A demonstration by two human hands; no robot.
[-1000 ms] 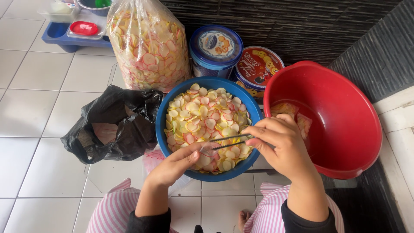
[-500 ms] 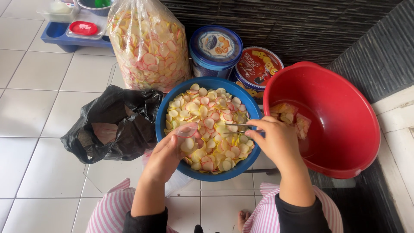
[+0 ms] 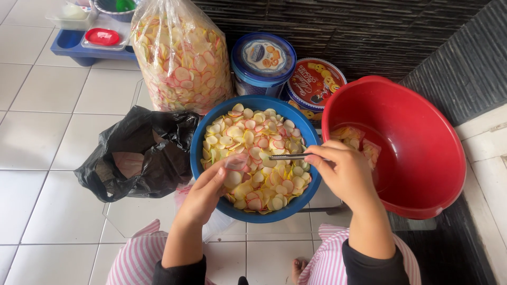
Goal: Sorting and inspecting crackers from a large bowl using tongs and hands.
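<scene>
**Chip-filled basins on a tiled floor**

A blue basin (image 3: pixel 205 138) sits at centre, filled with thin round chips (image 3: pixel 259 153) in yellow, white and pink. The person's right hand (image 3: pixel 346 173) is closed around metal tongs (image 3: pixel 288 157), whose tips lie together over the chips. The left hand (image 3: pixel 203 195) reaches in from the near rim, its fingers pinched on a small clear plastic bag (image 3: pixel 235 161) held just above the chips. To the right, touching the blue basin, stands a red basin (image 3: pixel 422 158) with a few packed chip bags (image 3: pixel 359 140) against its far wall. Behind stand 1 tall clear sack (image 3: pixel 182 55) of the same chips and 2 round tins, 1 blue (image 3: pixel 263 60), 1 red (image 3: pixel 314 84). A crumpled black plastic bag (image 3: pixel 140 153) lies left of the blue basin
</scene>
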